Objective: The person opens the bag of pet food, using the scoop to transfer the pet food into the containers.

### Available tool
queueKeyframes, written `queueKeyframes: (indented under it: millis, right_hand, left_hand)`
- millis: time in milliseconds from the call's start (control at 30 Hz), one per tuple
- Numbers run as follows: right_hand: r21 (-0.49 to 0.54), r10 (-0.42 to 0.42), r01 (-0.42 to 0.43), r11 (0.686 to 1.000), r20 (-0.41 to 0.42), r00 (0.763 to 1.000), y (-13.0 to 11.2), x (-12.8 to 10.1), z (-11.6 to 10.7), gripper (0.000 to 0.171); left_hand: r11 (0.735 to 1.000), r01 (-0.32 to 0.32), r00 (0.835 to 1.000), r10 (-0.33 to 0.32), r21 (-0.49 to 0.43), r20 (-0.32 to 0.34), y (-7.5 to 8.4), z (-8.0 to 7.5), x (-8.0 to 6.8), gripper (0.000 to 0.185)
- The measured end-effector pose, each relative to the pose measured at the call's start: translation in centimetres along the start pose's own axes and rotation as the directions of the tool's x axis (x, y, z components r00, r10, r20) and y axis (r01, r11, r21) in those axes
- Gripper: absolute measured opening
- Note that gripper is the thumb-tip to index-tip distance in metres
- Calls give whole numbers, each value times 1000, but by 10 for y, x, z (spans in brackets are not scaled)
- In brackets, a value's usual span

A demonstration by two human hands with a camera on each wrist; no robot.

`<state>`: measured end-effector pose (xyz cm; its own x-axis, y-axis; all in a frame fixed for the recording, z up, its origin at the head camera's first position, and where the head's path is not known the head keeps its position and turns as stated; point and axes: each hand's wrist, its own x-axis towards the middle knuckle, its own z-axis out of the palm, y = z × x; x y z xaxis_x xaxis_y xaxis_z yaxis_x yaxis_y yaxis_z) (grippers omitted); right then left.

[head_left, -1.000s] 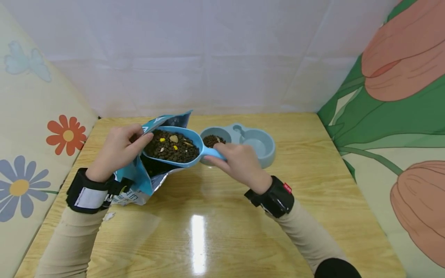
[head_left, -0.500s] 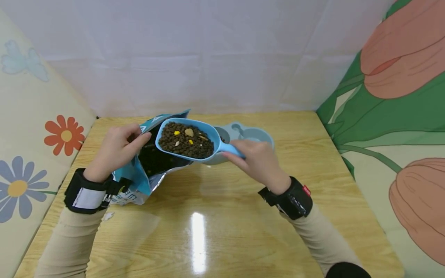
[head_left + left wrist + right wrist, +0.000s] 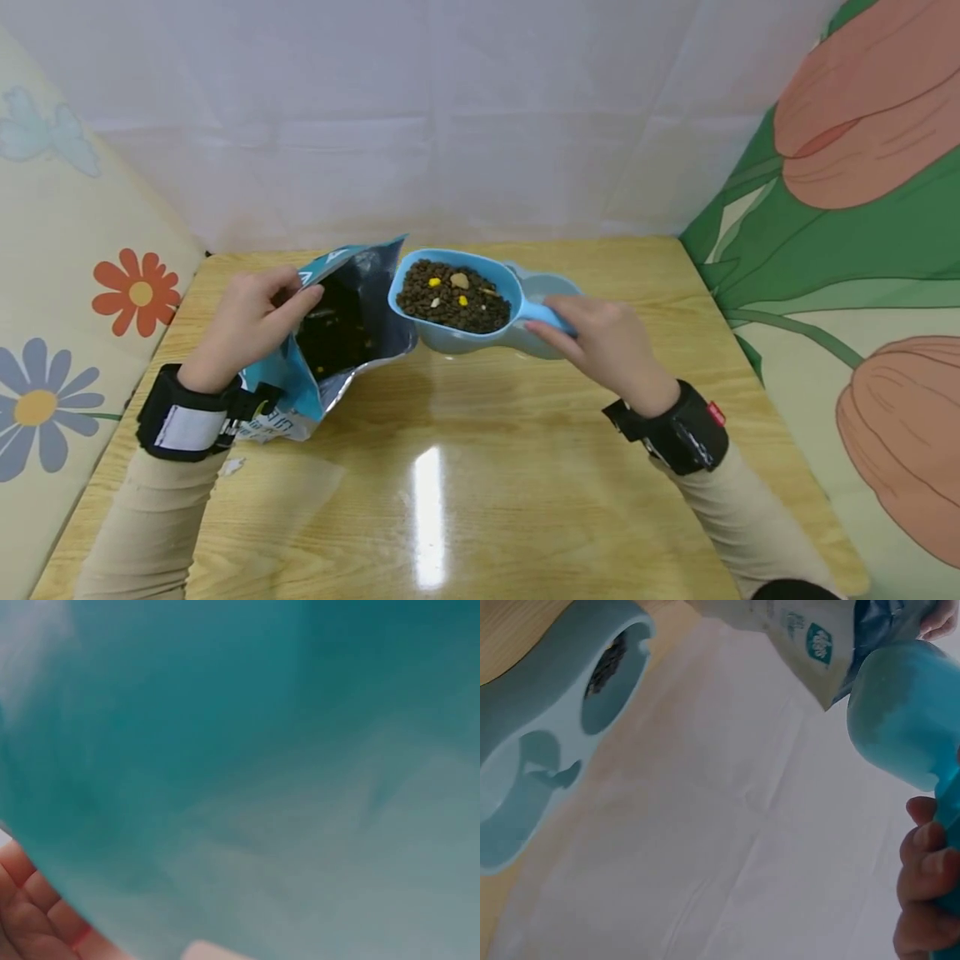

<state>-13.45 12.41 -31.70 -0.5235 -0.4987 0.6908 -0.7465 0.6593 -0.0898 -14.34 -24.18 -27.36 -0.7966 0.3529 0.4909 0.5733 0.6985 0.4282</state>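
My right hand grips the handle of a blue scoop, heaped with brown kibble and a few yellow and tan bits. The scoop is held level above a pale blue double pet bowl, hiding much of it. In the right wrist view some kibble lies in one compartment of the bowl. My left hand pinches the rim of a blue and white pet food bag. The bag gapes toward the right, with dark contents inside. Blue bag film fills the left wrist view.
The wooden table carries everything. A small white scrap lies near the left wrist. Behind the table hangs a white cloth, with flower-patterned panels at the sides.
The filled scoop has moved right in my right hand, out from the bag's mouth to above the pet bowl. My left hand keeps its place on the bag.
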Motion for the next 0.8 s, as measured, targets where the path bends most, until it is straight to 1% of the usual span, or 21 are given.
queueKeyframes:
  millis: [200, 467, 633, 800]
  right_hand:
    - [-16, 31, -31, 999, 42, 999, 15, -17, -5, 48]
    - [-51, 86, -83, 995, 73, 994, 35, -43, -5, 43]
    - [-91, 138, -130, 987, 92, 986, 48, -56, -7, 31]
    - [-133, 190, -176, 975, 100, 977, 64, -67, -10, 30]
  left_hand:
    - [1000, -5, 1000, 5, -2, 3, 0, 0, 0, 27]
    - [1000, -8, 1000, 8, -2, 4, 0, 0, -1, 26]
    - [1000, -1, 1000, 1, -15, 3, 0, 0, -1, 25]
    - [1000, -2, 1000, 2, -13, -2, 0, 0, 0, 24]
